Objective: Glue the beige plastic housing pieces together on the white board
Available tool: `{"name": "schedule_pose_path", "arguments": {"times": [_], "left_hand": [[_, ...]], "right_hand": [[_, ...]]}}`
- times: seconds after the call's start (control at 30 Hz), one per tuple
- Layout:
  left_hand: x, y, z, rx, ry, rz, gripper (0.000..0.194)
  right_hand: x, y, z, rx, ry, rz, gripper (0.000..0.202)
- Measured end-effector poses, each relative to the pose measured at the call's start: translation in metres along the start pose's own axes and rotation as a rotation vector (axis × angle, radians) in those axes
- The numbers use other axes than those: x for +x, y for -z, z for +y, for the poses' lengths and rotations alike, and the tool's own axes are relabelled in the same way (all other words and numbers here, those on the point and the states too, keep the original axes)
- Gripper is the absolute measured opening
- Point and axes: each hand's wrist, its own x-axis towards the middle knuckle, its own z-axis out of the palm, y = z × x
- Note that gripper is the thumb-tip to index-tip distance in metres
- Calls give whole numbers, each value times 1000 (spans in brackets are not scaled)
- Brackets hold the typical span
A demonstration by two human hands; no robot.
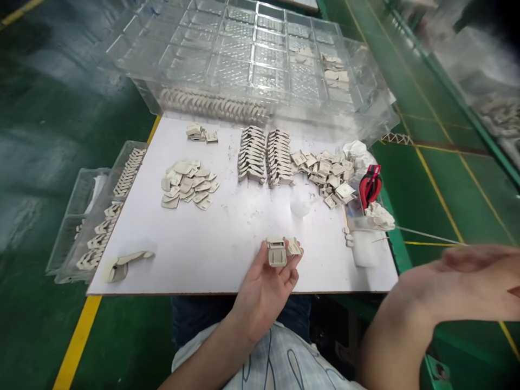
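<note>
My left hand (270, 281) is over the front edge of the white board, palm up, with its fingers curled round two small beige plastic pieces. One is a boxy clip-like piece (277, 253) pinched by the thumb. The other, a thinner flat beige piece (293, 247), lies against the fingers. Off to the right, beyond the board's edge, my right hand (475, 281) is bent outward and blurred. Its fingers run out of the picture, so what it holds cannot be made out.
On the white board (227, 249) lie a heap of flat beige pieces (189, 184), two stacked rows (252, 157), and a pile of small pieces (329, 173). Clear divided trays (252, 65) stand behind. Red-handled pliers (370, 187) stand at right; a curved beige piece (125, 264) lies front left.
</note>
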Motion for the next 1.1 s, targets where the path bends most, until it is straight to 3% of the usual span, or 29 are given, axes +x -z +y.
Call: {"name": "schedule_pose_path", "arguments": {"times": [0.23,0.4,0.87,0.97,1.1], "left_hand": [[3,0,-1,-46,-10,-13,30],[3,-1,-1,-43,-5,-19,35],[2,0,0,-76,-14,0,28],[2,1,2,-70,-18,-2,27],[1,2,2,26,-36,-19,29]], "right_hand": [[-60,-63,-29,340,-27,40,34],[-74,-81,-32,514,22,63,29],[-66,-71,-27,522,-46,118,29],[-51,-56,-24,483,-8,277,33],[-18,-22,-4,179,183,623,32]]}}
